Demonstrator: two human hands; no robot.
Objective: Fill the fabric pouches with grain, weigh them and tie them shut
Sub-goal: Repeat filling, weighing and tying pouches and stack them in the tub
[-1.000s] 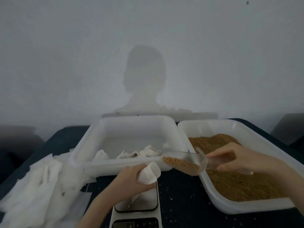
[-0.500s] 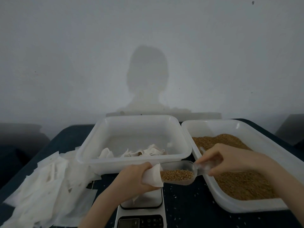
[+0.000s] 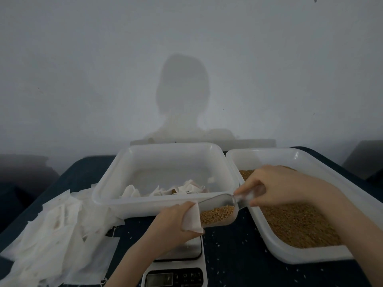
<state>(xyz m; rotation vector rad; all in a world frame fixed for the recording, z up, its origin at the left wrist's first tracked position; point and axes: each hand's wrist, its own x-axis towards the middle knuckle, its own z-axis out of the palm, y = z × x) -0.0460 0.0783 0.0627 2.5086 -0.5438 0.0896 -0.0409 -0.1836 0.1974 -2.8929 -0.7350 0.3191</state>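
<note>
Spilling is the main risk: the clear scoop (image 3: 219,212) sits loaded with grain (image 3: 217,213), its mouth pushed into the open top of a white pouch (image 3: 191,219). The fabric looks thin and limp, so the opening could fold shut or slip off the scoop's lip as the handle lifts, sending grain onto the dark table (image 3: 238,245), where stray kernels already lie. A fast tip could also overfill the pouch and upset the weighing.

Left hand (image 3: 173,222): fingers curled round the pouch, gripping it just above the scale (image 3: 177,264), palm turned right toward the scoop. How wide the mouth is held I cannot tell.

Right hand (image 3: 273,184): thumb and fingers pinching the scoop's handle, wrist raised over the near-left corner of the grain tray (image 3: 290,255), forearm coming in from lower right. Scoop slopes down toward the pouch.

The middle tray (image 3: 107,195), behind the hands, holds a few pouches. Loose empty pouches (image 3: 53,241) are heaped on the left.
</note>
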